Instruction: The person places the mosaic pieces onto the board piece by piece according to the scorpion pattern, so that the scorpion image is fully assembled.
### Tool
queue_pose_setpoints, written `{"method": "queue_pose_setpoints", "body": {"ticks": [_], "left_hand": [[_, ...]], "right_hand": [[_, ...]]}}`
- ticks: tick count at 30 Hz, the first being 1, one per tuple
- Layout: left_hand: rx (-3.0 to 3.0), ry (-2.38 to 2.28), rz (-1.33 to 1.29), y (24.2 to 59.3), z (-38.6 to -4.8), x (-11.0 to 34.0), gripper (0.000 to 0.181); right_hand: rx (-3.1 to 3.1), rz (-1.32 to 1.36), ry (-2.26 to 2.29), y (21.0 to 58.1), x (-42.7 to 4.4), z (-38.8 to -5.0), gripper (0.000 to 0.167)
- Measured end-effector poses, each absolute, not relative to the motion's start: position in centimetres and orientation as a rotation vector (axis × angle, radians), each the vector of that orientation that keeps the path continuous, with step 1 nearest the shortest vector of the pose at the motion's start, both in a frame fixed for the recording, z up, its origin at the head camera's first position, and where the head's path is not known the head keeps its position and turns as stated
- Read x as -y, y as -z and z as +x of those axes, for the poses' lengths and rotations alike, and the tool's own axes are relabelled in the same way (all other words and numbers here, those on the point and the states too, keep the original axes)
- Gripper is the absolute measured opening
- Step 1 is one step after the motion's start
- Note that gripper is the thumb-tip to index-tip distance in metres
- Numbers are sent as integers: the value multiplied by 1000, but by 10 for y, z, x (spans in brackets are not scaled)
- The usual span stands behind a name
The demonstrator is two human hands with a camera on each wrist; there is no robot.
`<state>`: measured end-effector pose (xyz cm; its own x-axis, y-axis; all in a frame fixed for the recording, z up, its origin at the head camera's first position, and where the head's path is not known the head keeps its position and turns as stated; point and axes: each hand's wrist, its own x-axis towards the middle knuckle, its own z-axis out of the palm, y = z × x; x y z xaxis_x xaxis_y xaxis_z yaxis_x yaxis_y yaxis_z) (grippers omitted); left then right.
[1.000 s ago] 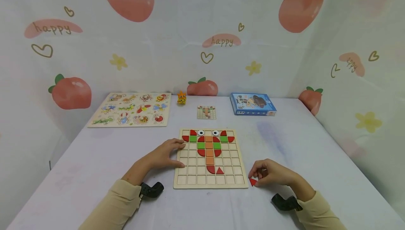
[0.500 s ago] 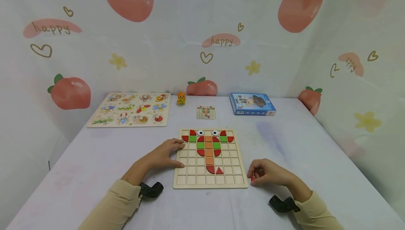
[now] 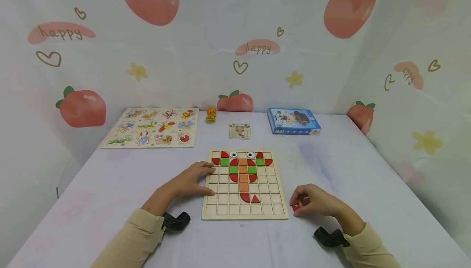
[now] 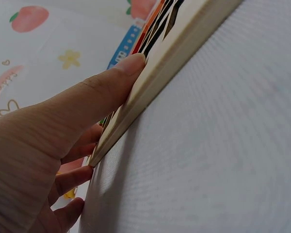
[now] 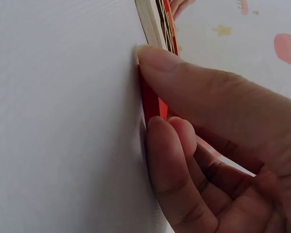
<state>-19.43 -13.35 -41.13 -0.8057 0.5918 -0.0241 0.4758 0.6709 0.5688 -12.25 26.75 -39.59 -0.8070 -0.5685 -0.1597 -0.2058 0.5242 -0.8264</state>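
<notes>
My left hand [image 3: 187,180] rests at the left edge of a wooden grid board [image 3: 220,210], thumb and fingers spread along it. In the left wrist view, the thumb lies on the board's rim [image 4: 157,73]. Beyond the board's right edge, my right hand [image 3: 317,201] pinches a small red piece [image 5: 150,99] between thumb and fingers, close to the tabletop; its full outline is covered. Red, green and orange pieces and two eye pieces sit in the grid. A red triangle [image 3: 255,199] lies low in the grid, beside a red quarter-round piece [image 3: 244,197].
Behind the board lies a small pattern card [image 3: 240,131]. At the back stand an orange figurine [image 3: 211,114] and a blue box [image 3: 294,121]. An insect puzzle board [image 3: 151,128] lies back left. A printed curtain [image 3: 206,34] hangs behind the white table.
The red piece in my right hand has turned, and less of its face shows than a second ago. My left hand and the board stay where they were.
</notes>
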Motion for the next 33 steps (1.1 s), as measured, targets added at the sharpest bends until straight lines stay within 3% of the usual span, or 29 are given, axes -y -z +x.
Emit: {"method": "queue_pose_setpoints", "body": {"ticks": [11,20,33], "left_hand": [[-2679,-831,864,411,-194,133,79],[-2670,-833,862,411,-194,134,79],[-2665,-838,868,410,-194,133,79]], "right_hand": [[-2415,-611,1125,393,-266,-124,23],[-2367,-691,1129,392,-262,-132,13],[-2231,-712,1136,383,-228,-148,13]]}}
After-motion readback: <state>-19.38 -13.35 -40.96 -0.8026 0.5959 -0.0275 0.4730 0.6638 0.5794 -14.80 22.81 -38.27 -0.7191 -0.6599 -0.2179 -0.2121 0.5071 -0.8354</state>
